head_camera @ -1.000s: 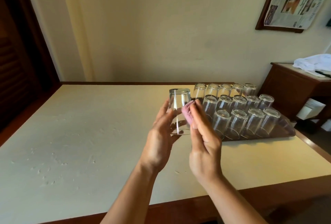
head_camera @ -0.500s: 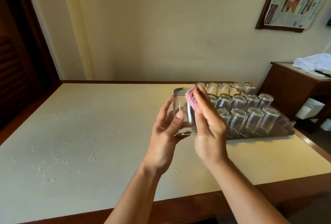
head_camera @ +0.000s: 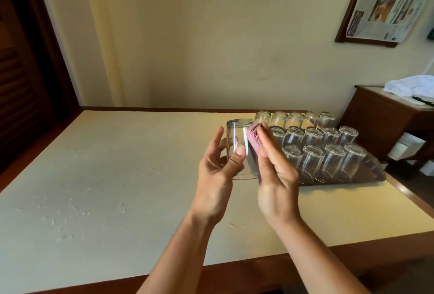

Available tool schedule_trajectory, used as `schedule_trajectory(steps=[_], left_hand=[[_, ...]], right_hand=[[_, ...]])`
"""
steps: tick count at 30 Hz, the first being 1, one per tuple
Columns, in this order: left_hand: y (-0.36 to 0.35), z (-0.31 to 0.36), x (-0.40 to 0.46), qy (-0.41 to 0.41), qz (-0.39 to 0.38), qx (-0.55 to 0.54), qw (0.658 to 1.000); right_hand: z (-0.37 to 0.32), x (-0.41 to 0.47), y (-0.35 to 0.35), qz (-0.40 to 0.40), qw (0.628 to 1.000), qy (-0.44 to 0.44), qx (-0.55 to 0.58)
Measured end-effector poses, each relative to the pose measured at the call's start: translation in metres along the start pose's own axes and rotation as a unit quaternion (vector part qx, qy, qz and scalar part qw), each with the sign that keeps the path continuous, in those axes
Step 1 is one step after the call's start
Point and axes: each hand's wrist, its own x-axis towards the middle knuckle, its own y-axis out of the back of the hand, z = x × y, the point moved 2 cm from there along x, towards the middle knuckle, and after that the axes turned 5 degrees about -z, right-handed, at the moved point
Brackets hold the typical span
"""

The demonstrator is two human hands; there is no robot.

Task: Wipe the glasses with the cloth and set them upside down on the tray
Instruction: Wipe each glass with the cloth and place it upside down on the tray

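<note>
My left hand [head_camera: 215,176] holds a clear glass [head_camera: 237,138] upside down above the table, thumb on its near side and fingers behind it. My right hand [head_camera: 274,171] presses a small pink cloth [head_camera: 254,143] against the glass's right side, the cloth pinched under its fingers. Several clear glasses [head_camera: 312,152] stand upside down in three rows on a dark tray [head_camera: 373,175] just to the right of my hands.
The cream table top [head_camera: 105,176] has a brown wooden edge along the front and right. A dark wooden side cabinet [head_camera: 380,119] with a white towel [head_camera: 408,84] stands at the right. A framed newspaper [head_camera: 387,2] hangs on the wall.
My right hand has slid the pink cloth up the side of the glass toward its top. My left hand has turned the glass slightly; both hands shifted a little right.
</note>
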Motion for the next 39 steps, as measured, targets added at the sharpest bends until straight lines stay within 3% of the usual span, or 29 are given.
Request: schedule_trajectory(steps=[3, 8, 10, 14, 17, 20, 24, 27, 31, 37, 39], left_hand=[[0.004, -0.001, 0.006, 0.03, -0.005, 0.0, 1.0], [-0.002, -0.007, -0.005, 0.087, -0.081, -0.06, 0.991], [-0.007, -0.008, -0.007, 0.065, -0.058, -0.08, 0.993], [-0.004, -0.005, 0.005, 0.047, 0.017, -0.134, 0.99], [-0.002, -0.004, 0.002, 0.08, -0.032, -0.135, 0.987], [-0.004, -0.004, -0.006, 0.11, -0.079, -0.096, 0.986], [-0.007, -0.001, -0.003, 0.047, -0.038, -0.122, 0.991], [-0.006, 0.002, 0.004, 0.045, -0.011, -0.128, 0.991], [-0.008, 0.003, -0.004, 0.081, -0.081, -0.095, 0.989], [-0.011, 0.004, 0.003, 0.015, -0.011, -0.097, 0.995], [-0.009, 0.007, 0.004, 0.032, -0.038, -0.076, 0.996]], right_hand=[[0.002, -0.025, -0.009, -0.006, 1.0, -0.007, 0.03], [-0.006, -0.003, 0.0, 0.025, 0.997, -0.024, 0.064], [-0.005, 0.007, 0.006, 0.046, 0.998, -0.028, 0.037], [-0.002, -0.017, -0.003, 0.009, 1.0, -0.012, 0.01], [-0.004, -0.02, -0.008, -0.006, 1.0, 0.003, 0.01], [-0.007, 0.005, 0.001, 0.03, 0.999, 0.002, 0.02], [-0.009, -0.001, 0.0, 0.033, 0.999, -0.003, -0.001], [-0.007, -0.025, -0.009, 0.007, 1.0, 0.003, -0.013], [-0.007, -0.005, 0.0, 0.027, 0.998, -0.006, 0.055], [-0.009, -0.012, -0.005, 0.018, 0.999, 0.012, 0.025], [-0.004, -0.024, -0.006, 0.027, 1.0, 0.007, 0.0]])
